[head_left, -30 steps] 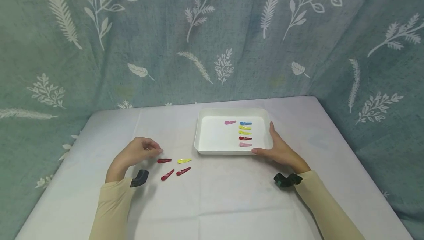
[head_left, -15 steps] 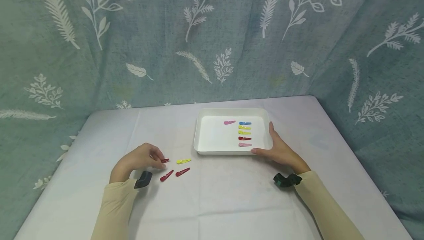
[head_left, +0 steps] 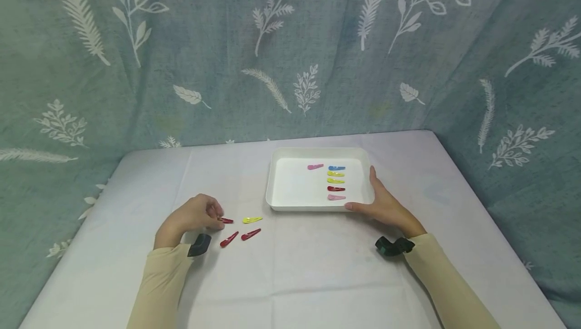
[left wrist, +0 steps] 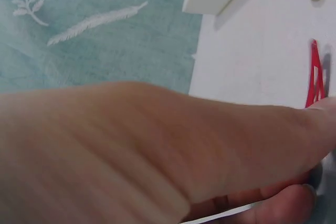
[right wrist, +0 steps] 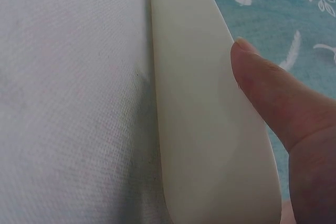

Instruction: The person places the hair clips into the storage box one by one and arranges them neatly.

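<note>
My left hand pinches a red snap hair clip between thumb and fingertips at the left of the table. In the left wrist view the thumb covers one end of that clip, and a shadow lies beside it. My right hand holds the near right corner of a white tray, thumb on its front rim and fingers along its right side. The right wrist view shows the thumb against the rim of the tray wall. Two red clips and a yellow clip lie near the left hand.
Inside the tray, a column of clips stands at the right: blue, two yellow, red and pink. Another pink clip lies left of the blue one. A patterned curtain hangs behind the white-covered table.
My left hand has come down and slightly right onto the leftmost red hair clip and taken hold of it. The right hand and tray stay in place.
</note>
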A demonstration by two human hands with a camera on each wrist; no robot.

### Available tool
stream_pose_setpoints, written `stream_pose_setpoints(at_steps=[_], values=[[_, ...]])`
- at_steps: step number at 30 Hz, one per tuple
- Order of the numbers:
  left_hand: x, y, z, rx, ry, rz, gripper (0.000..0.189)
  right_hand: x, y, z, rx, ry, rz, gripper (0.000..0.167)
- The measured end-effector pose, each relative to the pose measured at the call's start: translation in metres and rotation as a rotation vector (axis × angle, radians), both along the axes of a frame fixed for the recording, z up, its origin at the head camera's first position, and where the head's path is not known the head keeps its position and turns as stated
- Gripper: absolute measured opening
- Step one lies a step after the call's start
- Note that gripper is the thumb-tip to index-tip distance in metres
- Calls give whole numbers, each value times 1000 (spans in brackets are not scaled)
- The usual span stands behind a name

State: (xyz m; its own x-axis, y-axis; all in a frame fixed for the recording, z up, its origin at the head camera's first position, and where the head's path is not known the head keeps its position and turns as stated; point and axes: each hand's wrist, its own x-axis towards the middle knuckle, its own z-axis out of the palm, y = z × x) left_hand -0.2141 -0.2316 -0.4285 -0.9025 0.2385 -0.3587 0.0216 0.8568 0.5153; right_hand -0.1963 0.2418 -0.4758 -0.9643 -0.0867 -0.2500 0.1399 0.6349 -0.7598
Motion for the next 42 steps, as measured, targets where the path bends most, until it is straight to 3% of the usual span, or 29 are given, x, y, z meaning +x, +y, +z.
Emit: stream_pose_setpoints(at_steps=[9,25,34,42], values=[[3,0,-2,15,-12,-7,9,2,0,-1,-6,14,11,139],[0,-1,-4,-44,40,56,13,-1,1,-2,-1,13,11,141],[1,-2,-2,-36,30,15,8,0,0,-2,-7,19,10,141],[1,-4,1,-19,24,29,9,0,0,0,-13,24,12,140]])
